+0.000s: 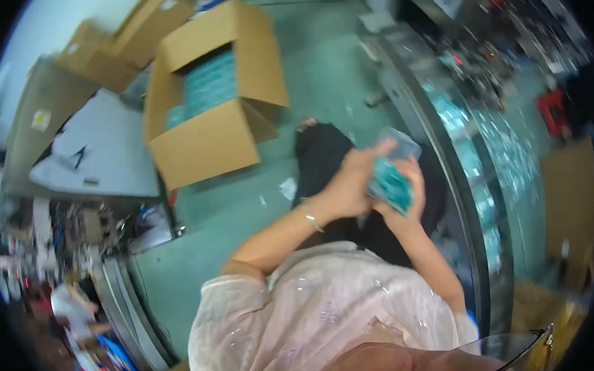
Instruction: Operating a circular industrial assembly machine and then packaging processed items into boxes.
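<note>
Free passage: leftward from left hand [351, 182], over green floor [215, 245], to open carton [260, 61]. Entry from above, past splayed near flap [207, 149]. Right of right hand [413, 192]: long gray machine rail [403, 90], lateral obstruction. Gap between hands: occupied by teal bundle [390, 183]. Beneath: dark-clad legs [320, 156].

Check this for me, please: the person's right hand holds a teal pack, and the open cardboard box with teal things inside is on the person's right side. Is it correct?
Not quite: the open cardboard box with teal things inside is on the person's left side, as the head view shows. The right hand does hold a teal pack.
</note>
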`<state>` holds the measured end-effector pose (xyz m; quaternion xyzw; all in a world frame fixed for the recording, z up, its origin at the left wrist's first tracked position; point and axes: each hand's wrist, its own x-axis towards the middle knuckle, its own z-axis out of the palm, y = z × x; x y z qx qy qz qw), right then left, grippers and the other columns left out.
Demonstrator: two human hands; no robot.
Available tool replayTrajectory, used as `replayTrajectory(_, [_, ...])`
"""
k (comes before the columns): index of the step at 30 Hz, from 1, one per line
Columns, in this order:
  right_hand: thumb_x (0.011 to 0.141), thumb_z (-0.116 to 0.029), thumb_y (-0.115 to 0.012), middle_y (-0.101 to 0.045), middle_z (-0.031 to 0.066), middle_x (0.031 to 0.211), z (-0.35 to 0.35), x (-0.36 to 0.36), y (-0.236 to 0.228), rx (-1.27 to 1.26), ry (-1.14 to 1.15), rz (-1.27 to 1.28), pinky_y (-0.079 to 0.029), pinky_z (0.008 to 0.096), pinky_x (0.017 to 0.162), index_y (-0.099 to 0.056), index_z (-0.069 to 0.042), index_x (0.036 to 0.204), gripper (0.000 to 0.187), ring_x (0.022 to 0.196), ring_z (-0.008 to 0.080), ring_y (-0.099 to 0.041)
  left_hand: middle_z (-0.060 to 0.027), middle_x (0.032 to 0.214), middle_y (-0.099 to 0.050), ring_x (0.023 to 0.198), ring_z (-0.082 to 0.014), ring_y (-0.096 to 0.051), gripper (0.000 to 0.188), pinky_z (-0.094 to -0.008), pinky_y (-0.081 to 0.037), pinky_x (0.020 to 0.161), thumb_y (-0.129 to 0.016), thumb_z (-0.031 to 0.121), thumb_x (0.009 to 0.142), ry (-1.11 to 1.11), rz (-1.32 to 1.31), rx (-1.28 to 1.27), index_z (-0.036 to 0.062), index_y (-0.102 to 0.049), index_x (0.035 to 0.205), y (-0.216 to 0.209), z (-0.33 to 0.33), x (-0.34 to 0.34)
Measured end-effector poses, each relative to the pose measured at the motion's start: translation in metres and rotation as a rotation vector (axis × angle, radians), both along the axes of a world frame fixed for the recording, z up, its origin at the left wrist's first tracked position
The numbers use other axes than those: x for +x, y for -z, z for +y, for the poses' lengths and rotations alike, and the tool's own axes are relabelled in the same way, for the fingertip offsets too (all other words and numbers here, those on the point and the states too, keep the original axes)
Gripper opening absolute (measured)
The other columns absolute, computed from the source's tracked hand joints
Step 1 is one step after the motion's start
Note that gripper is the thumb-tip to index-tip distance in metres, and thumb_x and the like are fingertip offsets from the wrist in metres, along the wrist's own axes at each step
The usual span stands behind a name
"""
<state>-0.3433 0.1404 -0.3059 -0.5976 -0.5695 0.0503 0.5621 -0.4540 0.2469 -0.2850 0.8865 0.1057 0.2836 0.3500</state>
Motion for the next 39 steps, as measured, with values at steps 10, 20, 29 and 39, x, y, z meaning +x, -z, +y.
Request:
replayTrajectory(10, [0.064, -0.028, -0.078, -0.056, 0.0086, 0.115, 0.027, -0.028, -0.010, -0.111, -0.154, 0.120, -0.012, 0.0540, 0.104, -0.041, -0.008, 0.120, 0.070, 0.113, 0.0273, -0.051, -0.0146, 0.122, -0.048, 0.109, -0.0299, -0.047, 0.070, -0.0353, -0.038, 0.093, -0.072, 0.002, 0.060, -0.071, -0.013, -0.306, 0.0030, -0.042, 0.124, 0.010, 0.018, -0.036])
replayTrajectory(20, [0.064, -0.063, -0.063, -0.021, 0.0172, 0.143, 0.038, -0.009, -0.003, -0.472, 0.028, -0.419, -0.002, 0.0661, 0.097, -0.034, -0.007, 0.132, 0.093, 0.134, 0.0365, -0.011, -0.0107, 0.117, -0.050, 0.110, -0.0224, -0.048, 0.076, -0.0338, -0.039, 0.094, -0.077, 0.004, 0.059, -0.071, 0.005, -0.232, 0.0028, -0.040, 0.125, 0.020, 0.030, -0.051])
replayTrajectory(29, [0.069, -0.040, -0.068, -0.033, 0.0153, 0.138, 0.053, -0.022, -0.045, -0.324, -0.358, -0.544, -0.011, 0.0529, 0.105, -0.046, -0.014, 0.125, 0.066, 0.130, 0.0356, -0.027, -0.0124, 0.118, -0.048, 0.110, -0.0216, -0.048, 0.072, -0.0336, -0.039, 0.092, -0.077, 0.003, 0.059, -0.175, -0.084, -0.595, 0.0025, -0.041, 0.122, 0.037, 0.034, -0.067])
replayTrajectory(39, [0.064, -0.026, -0.072, -0.038, 0.0100, 0.135, 0.056, -0.031, -0.031, -0.151, -0.224, -0.445, -0.026, 0.0530, 0.100, -0.046, -0.012, 0.123, 0.067, 0.126, 0.0335, -0.032, -0.0191, 0.130, -0.039, 0.120, -0.0356, -0.038, 0.088, -0.0385, -0.035, 0.097, -0.072, 0.004, 0.065, -0.213, 0.040, -0.184, 0.0060, -0.023, 0.138, 0.034, 0.033, -0.078])
